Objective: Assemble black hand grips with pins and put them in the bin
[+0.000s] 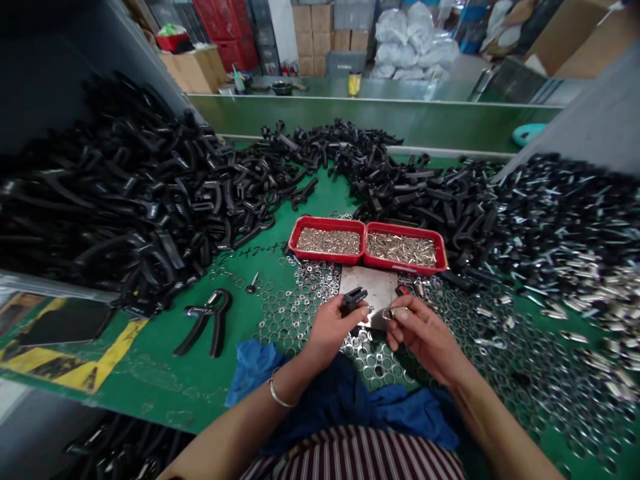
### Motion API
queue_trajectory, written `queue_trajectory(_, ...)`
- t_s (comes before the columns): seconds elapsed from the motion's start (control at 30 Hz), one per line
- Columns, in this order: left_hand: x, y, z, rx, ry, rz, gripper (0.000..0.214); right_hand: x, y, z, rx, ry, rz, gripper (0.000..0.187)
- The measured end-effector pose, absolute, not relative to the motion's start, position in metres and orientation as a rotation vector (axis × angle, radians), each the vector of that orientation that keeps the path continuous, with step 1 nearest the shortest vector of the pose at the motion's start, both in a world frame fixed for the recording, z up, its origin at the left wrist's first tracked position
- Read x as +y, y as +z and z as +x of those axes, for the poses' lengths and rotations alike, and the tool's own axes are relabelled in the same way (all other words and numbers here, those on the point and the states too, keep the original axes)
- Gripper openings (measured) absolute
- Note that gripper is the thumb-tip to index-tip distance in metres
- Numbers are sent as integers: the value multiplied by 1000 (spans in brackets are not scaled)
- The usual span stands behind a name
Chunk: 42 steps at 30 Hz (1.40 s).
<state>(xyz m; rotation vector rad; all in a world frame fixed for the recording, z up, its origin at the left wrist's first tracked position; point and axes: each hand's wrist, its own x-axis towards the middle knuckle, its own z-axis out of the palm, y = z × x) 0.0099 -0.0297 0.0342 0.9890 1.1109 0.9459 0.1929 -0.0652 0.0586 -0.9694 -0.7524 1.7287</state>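
Note:
My left hand is closed round a small black plastic part, with a bit of shiny metal at its lower end. Between the thumb and fingers of my right hand is a small metal ring. The two hands are a short gap apart over a flat metal plate. Behind the plate stand two red trays: the left tray holds tiny metal pieces, the right tray small metal pins. Loose metal rings lie around and in front of the plate.
A hand grip strengthener lies at left, near a bolt-like piece. Black handles are heaped left and behind the trays. Black-and-metal parts pile up at right. Blue cloth lies along the front edge.

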Motion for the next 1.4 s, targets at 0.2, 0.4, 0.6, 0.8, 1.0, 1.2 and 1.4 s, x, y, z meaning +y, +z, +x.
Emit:
queue_trajectory(0.2, -41, 32, 3, 1071, 961, 1021, 28, -61, 56, 178, -724, 1826, -936, 16)
queue_trajectory(0.4, -44, 24, 3, 1091, 963, 1123, 27, -64, 40, 179, -530, 1926, -915, 20)
queue_trajectory(0.6, -47, 33, -7, 1057, 883, 1593, 19, -54, 35, 191, -658, 2067, -942, 23)
queue_trajectory(0.8, -27, 35, -29, 1147, 728, 1815, 24, -42, 61, 208, -1635, 1187, -1352, 26)
queue_trajectory(1.0, -16, 33, -39, 1129, 853, 1707, 31, -38, 70, 220, -1802, 820, -1545, 23)
queue_trajectory(1.2, -25, 23, -20, 876, 757, 1137, 45, -49, 60, 196, -1390, 1179, -1437, 23)
queue_trajectory(1.4, -30, 14, -6, 835, 853, 925, 40, -63, 51, 159, -1289, 1099, -1390, 23)
